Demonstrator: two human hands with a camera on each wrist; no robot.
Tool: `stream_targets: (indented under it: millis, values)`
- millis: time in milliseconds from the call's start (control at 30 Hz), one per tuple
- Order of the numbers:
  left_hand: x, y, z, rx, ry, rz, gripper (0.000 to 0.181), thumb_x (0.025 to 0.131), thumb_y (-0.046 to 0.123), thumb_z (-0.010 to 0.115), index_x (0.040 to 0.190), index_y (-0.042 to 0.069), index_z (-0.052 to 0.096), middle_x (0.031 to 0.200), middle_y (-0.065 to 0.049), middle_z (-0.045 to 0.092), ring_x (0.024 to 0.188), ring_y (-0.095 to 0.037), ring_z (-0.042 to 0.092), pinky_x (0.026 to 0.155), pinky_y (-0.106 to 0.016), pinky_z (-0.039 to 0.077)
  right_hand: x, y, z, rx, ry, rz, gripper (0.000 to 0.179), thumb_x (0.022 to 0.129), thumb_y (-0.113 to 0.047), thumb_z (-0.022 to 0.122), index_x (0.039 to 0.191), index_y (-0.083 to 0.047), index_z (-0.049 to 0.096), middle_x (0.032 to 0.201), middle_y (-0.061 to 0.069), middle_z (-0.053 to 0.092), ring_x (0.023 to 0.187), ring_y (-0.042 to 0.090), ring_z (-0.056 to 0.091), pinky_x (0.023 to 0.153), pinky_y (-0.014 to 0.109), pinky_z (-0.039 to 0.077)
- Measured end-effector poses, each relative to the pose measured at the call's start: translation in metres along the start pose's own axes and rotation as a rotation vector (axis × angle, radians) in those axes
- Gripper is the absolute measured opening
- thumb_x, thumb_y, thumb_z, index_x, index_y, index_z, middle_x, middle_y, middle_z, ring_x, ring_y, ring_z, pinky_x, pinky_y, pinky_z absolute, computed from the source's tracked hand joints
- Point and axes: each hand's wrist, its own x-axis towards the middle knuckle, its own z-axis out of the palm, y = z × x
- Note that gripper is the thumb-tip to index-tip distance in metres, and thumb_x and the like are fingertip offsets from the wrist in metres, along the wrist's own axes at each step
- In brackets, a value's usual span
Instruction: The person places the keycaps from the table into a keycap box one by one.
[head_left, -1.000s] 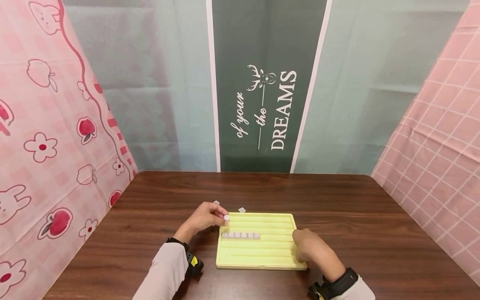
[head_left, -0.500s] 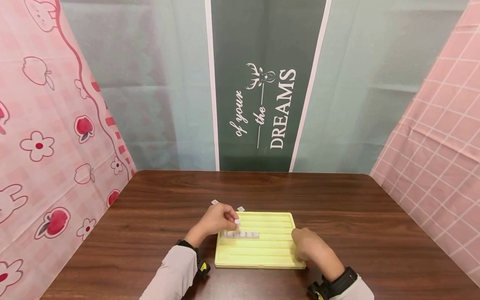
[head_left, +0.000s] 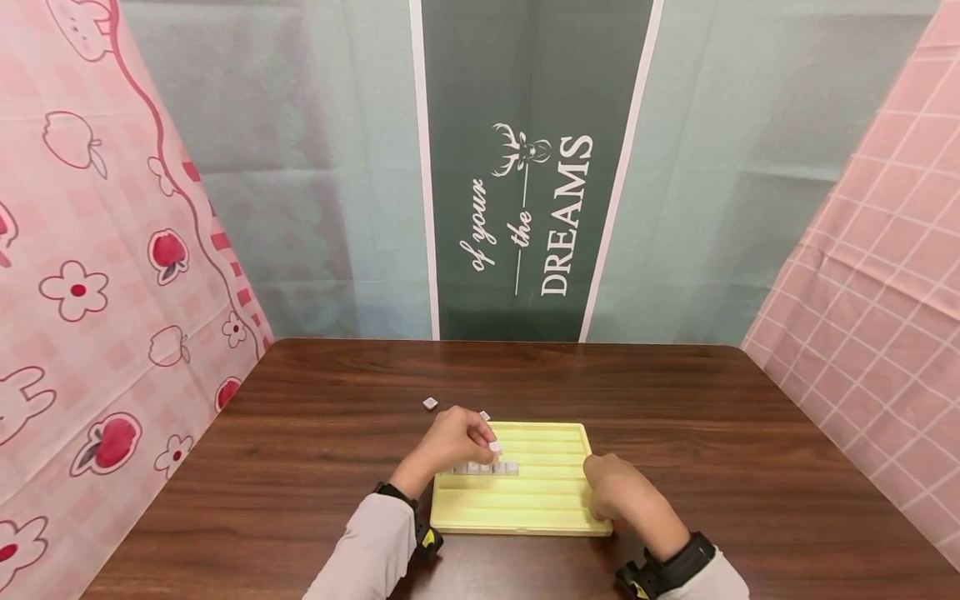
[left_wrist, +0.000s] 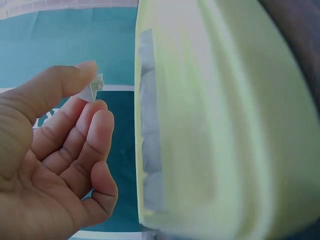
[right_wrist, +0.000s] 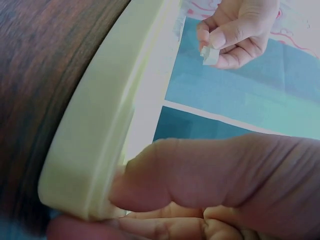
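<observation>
A pale yellow tray (head_left: 517, 504) with long ridged rows lies on the table. My left hand (head_left: 453, 437) pinches a small white keycap (left_wrist: 93, 90) between thumb and fingertips, over the row of keycaps near its right end. That row of keycaps (head_left: 487, 468) sits in one channel at the tray's left side, partly covered by the left hand in the head view. The held keycap's hollow underside shows in the left wrist view. At the tray's right edge, my right hand (head_left: 628, 497) grips the rim, thumb (right_wrist: 150, 175) on top and fingers lower down the side.
Two loose keycaps lie on the brown wooden table (head_left: 360, 375) behind the tray: one keycap (head_left: 430, 403) farther left, another keycap (head_left: 484, 416) just past the tray's back edge. Fabric curtains (head_left: 360, 183) stand behind the table and at both sides.
My left hand has moved right with the keycap, from the tray's left edge to above the row's right part. The right hand stays on the tray's right edge.
</observation>
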Motion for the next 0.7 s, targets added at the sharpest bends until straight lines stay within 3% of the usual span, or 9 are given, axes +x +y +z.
stream_targets:
  millis: [700]
  values:
    - [0.005,0.006,0.03,0.087,0.015,0.034,0.013,0.06,0.012,0.076,0.068,0.013,0.065,0.057,0.011,0.055,0.054,-0.002,0.051,0.05,-0.018,0.044,-0.001,-0.001,0.0,-0.002,-0.009,0.004,0.023,0.06,0.012,0.061,0.075,0.0,0.049,0.061,0.012,0.043,0.042,0.019,0.048,0.031,0.025,0.041]
